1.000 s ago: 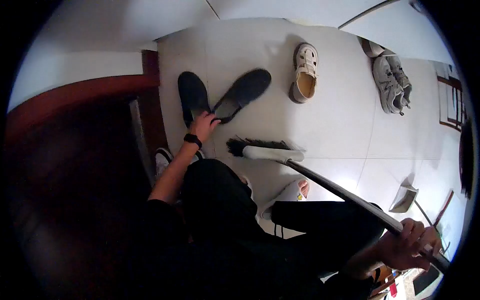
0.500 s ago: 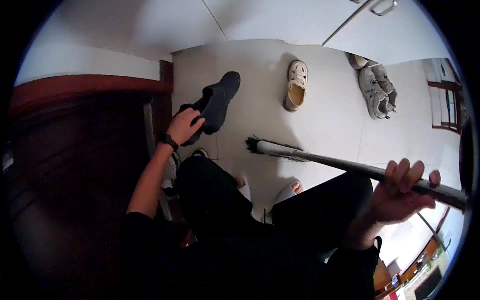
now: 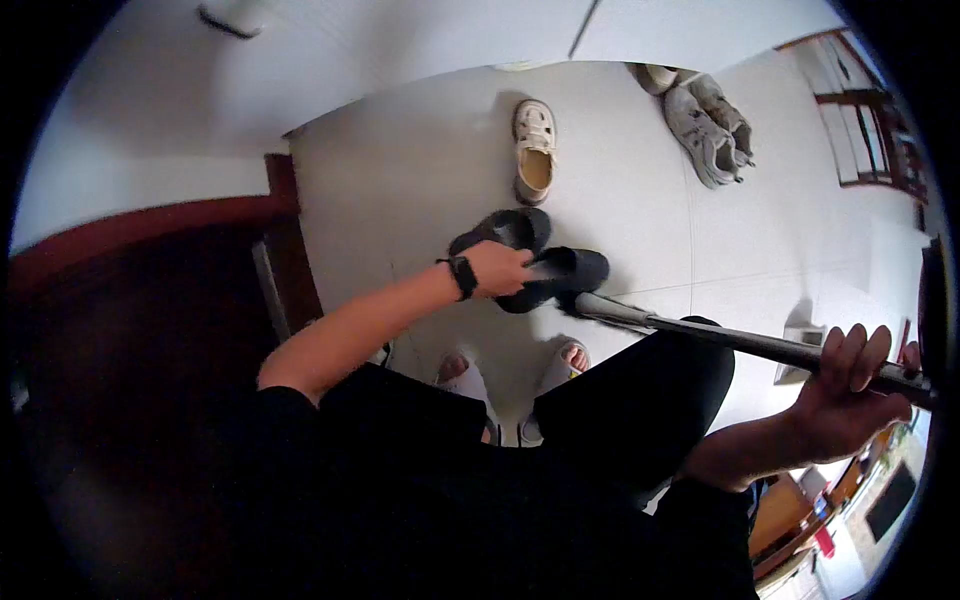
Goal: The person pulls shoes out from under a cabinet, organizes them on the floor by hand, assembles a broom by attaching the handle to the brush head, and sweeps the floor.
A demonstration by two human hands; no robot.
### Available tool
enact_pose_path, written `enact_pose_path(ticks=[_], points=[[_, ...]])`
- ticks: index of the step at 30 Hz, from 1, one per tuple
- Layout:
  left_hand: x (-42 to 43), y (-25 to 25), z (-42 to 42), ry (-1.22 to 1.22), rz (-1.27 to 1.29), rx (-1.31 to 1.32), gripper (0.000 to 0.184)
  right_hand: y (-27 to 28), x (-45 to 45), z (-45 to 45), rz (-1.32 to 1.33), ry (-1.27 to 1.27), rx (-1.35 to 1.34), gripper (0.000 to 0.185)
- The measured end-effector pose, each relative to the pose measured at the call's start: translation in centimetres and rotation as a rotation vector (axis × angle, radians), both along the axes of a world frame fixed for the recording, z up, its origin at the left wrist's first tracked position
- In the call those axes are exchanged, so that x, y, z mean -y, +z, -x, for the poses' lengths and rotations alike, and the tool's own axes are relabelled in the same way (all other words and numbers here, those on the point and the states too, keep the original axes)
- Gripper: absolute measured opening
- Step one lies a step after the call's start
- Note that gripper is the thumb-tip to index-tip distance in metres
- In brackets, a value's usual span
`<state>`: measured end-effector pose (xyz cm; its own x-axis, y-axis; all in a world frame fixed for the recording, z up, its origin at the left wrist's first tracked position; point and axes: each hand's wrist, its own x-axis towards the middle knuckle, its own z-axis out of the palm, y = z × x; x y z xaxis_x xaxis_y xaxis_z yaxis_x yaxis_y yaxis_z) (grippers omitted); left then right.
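My left hand (image 3: 497, 269), a dark band on its wrist, is closed on a pair of black slippers (image 3: 582, 270). One slipper lies to either side of my fingers, and motion blurs the fingertips. The slippers hang above or rest on the tiled floor; I cannot tell which. Over on the right, my right hand (image 3: 850, 395) is wrapped round the handle of a broom (image 3: 735, 342). The broom slants down to the left, its head close by the slippers and its dark bristles mostly hidden.
One beige shoe (image 3: 535, 150) stands on the floor (image 3: 620, 180) ahead. Grey sneakers (image 3: 708, 135) sit farther right beside another shoe (image 3: 655, 78), under the white cabinet (image 3: 440, 40). A dark red door frame (image 3: 285, 185) borders the left. My sandalled feet (image 3: 465, 378) are below.
My left hand has carried the black slippers from beside the left door frame rightward, close to the broom head. The view has shifted a little; my right hand still holds the broom.
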<state>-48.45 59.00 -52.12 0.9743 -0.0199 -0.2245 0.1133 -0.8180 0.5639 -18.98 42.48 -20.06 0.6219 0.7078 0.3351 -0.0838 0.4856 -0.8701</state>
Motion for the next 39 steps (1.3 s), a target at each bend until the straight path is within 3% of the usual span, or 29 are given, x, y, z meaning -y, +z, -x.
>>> enact_pose_path(ticks=[1,3,4,6,7,10,12,14,15,17,19,20,22,23,25,26,27,29,32,33,34,37,39], points=[[0.8,-0.3,-2.2,-0.067,-0.039,0.04,0.017,0.1,0.6,-0.6,0.001,-0.025,0.002,0.046],[1.8,-1.3,-6.8,-0.136,-0.08,0.067,0.013,0.3,2.0,-2.3,-0.097,0.197,-0.033,0.05],[2.3,-1.7,-9.0,-0.188,-0.125,0.124,0.011,0.6,3.0,-2.3,-0.093,0.166,-0.028,0.05],[3.8,-3.5,-13.8,-0.286,-0.183,0.251,0.01,1.0,4.2,-1.8,0.025,-0.207,0.003,0.053],[4.7,-4.7,-16.0,-0.331,-0.2,0.317,0.01,0.6,5.0,-2.1,-0.063,-0.053,-0.024,0.052],[8.0,-5.7,-22.8,-0.498,-0.179,0.299,0.014,-0.5,7.7,-1.4,-0.032,-0.25,0.009,0.047],[11.7,-7.6,-26.2,-0.479,-0.117,0.433,0.018,-1.3,8.9,-0.7,-0.056,-0.275,-0.01,0.042],[14.6,-8.6,-29.2,-0.477,-0.096,0.262,0.021,-2.3,9.6,-0.3,-0.037,-0.352,0.025,0.041],[15.5,-9.8,-30.3,-0.481,-0.07,0.316,0.017,-3.0,9.9,-0.3,-0.04,-0.355,0.018,0.041],[16.9,-10.0,-32.0,-0.288,0.133,-0.083,0.025,-4.5,10.4,-0.7,0.01,-0.395,0.045,0.039],[16.6,-9.5,-32.5,-0.183,0.166,-0.153,0.025,-5.7,9.6,-0.8,0.002,-0.511,0.001,0.038],[14.6,-9.4,-32.2,-0.446,-0.01,0.19,0.021,-5.9,9.2,-1.3,0.015,-0.512,-0.031,0.038],[9.8,-7.0,-32.1,-0.383,-0.1,-0.007,0.021,-5.7,8.2,-2.9,0.029,-0.525,-0.094,0.042],[6.8,-9.3,-31.3,-0.29,-0.142,0.009,0.021,-5.7,7.9,-4.2,0.054,-0.532,-0.109,0.047],[-0.6,-5.4,-27.7,-0.113,-0.137,-0.056,0.025,-5.6,5.8,-5.6,0.023,-0.427,-0.164,0.054],[-4.2,-5.9,-25.8,-0.076,-0.164,-0.057,0.026,-5.5,4.9,-5.8,0.053,-0.432,-0.129,0.055],[-7.1,-4.2,-24.4,0.095,-0.141,-0.183,0.028,-5.7,4.1,-5.9,0.084,-0.423,-0.094,0.057],[-10.9,-2.9,-21.0,0.367,-0.164,-0.171,0.03,-6.4,3.2,-5.7,0.079,-0.351,-0.063,0.058],[-15.0,-7.1,-16.8,0.458,-0.258,-0.118,0.035,-6.3,2.8,-5.1,0.092,-0.514,-0.106,0.057],[-15.2,-7.9,-15.7,0.497,-0.324,-0.215,0.039,-7.0,3.6,-5.7,0.021,-0.359,-0.022,0.056],[-15.3,-8.7,-15.2,0.532,-0.388,-0.319,0.044,-7.0,4.0,-5.9,0.023,-0.398,-0.009,0.053],[-16.4,-11.0,-14.7,0.478,-0.276,-0.425,0.051,-7.1,4.8,-5.4,0.082,-0.51,-0.019,0.041],[-17.3,-12.7,-14.7,0.433,-0.318,-0.301,0.044,-7.1,5.5,-5.6,0.123,-0.619,-0.019,0.034]])
